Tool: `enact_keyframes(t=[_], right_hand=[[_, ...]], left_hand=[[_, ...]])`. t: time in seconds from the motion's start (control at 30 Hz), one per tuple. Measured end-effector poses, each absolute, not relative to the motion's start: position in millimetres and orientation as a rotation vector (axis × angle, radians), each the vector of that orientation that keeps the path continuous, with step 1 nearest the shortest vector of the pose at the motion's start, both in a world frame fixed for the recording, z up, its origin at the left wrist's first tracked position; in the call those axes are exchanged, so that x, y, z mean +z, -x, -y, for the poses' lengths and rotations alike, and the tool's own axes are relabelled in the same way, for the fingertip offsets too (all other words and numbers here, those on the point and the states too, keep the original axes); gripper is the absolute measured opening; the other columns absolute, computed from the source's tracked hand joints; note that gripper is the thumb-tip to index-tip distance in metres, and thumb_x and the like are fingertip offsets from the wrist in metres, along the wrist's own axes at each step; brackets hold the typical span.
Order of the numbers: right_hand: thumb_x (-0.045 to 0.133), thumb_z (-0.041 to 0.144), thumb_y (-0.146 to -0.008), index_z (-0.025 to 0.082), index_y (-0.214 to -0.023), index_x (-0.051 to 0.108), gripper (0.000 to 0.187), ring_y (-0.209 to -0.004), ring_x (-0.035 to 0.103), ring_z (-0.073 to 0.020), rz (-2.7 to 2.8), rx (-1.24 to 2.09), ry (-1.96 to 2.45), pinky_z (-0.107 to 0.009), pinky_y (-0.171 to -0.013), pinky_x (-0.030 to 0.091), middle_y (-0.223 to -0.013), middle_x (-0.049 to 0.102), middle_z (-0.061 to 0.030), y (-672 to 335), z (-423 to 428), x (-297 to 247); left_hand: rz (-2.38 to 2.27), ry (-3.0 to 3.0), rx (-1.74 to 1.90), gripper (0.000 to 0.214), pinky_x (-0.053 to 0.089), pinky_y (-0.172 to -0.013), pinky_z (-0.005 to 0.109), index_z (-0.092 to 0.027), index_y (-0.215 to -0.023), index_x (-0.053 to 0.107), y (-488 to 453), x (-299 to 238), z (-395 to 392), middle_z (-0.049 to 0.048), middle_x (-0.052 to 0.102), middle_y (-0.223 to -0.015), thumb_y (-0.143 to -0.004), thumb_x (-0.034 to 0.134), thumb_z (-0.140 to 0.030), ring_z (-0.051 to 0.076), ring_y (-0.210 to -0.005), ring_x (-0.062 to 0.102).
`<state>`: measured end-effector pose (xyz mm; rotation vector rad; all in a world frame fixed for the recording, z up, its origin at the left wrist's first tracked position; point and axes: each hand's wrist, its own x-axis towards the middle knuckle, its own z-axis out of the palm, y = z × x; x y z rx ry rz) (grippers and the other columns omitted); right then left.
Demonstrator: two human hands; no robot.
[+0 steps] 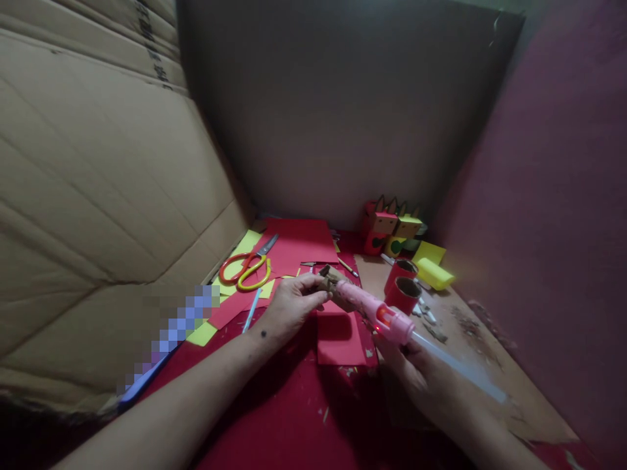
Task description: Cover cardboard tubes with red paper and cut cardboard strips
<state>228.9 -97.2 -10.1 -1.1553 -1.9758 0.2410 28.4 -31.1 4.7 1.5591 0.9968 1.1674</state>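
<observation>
My left hand (292,304) pinches a small brown cardboard piece (329,277) above a red paper sheet (337,338). My right hand (414,369) grips a pink hot glue gun (379,314) with a lit red lamp and a clear glue stick trailing from its back. The gun's nozzle points at the cardboard piece and touches or nearly touches it. Both hands hover over the red-covered work surface (294,418).
Orange and yellow scissors (246,266) lie at the left on yellow and red paper. Two red-wrapped tubes (402,286) stand right of the gun. Finished paper figures (389,230) sit at the back, a yellow block (435,274) beside them. Cardboard walls close in left and behind.
</observation>
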Motion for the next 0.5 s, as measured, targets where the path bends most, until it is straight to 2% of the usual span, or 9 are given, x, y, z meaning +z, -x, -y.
enact_keyframes(t=[0.13, 0.33, 0.5], right_hand=[[0.041, 0.032, -0.090, 0.025, -0.120, 0.056, 0.034, -0.077, 0.064, -0.0198, 1.993, 0.339, 1.218, -0.031, -0.071, 0.053, -0.087, 0.069, -0.0049, -231.2, 97.6, -12.2], [0.038, 0.033, -0.091, 0.026, -0.119, 0.057, 0.034, -0.073, 0.064, -0.0205, 1.964, 0.367, 1.235, -0.031, -0.063, 0.055, -0.087, 0.069, -0.0050, -227.6, 100.5, -5.7], [0.042, 0.034, -0.089, 0.029, -0.121, 0.055, 0.035, -0.078, 0.064, -0.0236, 1.970, 0.395, 1.197, -0.035, -0.065, 0.056, -0.087, 0.069, -0.0033, -229.1, 98.7, -8.7]], left_hand=[[-0.988, -1.553, 1.189, 0.014, 0.042, -0.063, 0.025, -0.013, -0.078, 0.068, -28.2, 2.3, 30.2, 0.0021, 0.065, -0.072, -0.068, 0.059, -0.017, 0.010, -0.062, 0.052], [-0.989, -1.539, 1.181, 0.014, 0.043, -0.064, 0.024, -0.014, -0.078, 0.068, -29.0, 0.7, 29.6, 0.0026, 0.067, -0.075, -0.068, 0.060, -0.017, 0.011, -0.064, 0.054], [-1.044, -1.569, 1.158, 0.012, 0.044, -0.069, 0.027, -0.015, -0.076, 0.068, -29.1, 3.0, 30.5, 0.0022, 0.067, -0.074, -0.067, 0.060, -0.017, 0.014, -0.071, 0.058]])
